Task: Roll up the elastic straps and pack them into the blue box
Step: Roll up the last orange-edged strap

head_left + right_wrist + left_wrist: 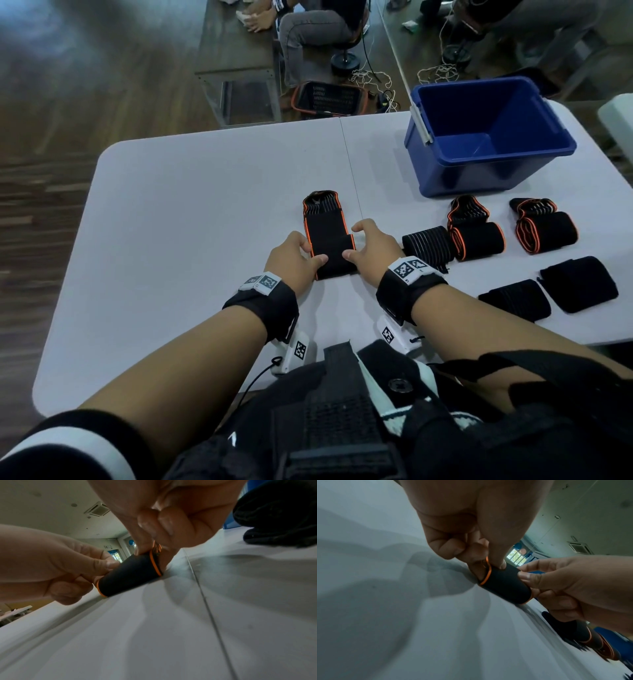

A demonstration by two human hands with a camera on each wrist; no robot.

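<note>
A black elastic strap with orange edging [329, 236] lies on the white table [191, 212], its near end rolled into a short roll [505, 584] [130, 574]. My left hand [298, 257] pinches the roll's left end between thumb and fingers. My right hand [370, 246] pinches its right end the same way. The strap's far end lies flat, pointing away from me. The blue box [486, 137] stands open at the table's far right with nothing visible inside.
Right of my hands lie several more straps: a striped roll [428, 246], two orange-edged ones [476, 229] [544, 229], and two flat black ones [517, 299] [579, 284]. Beyond the table's far edge are a black basket [329, 97], cables and seated people.
</note>
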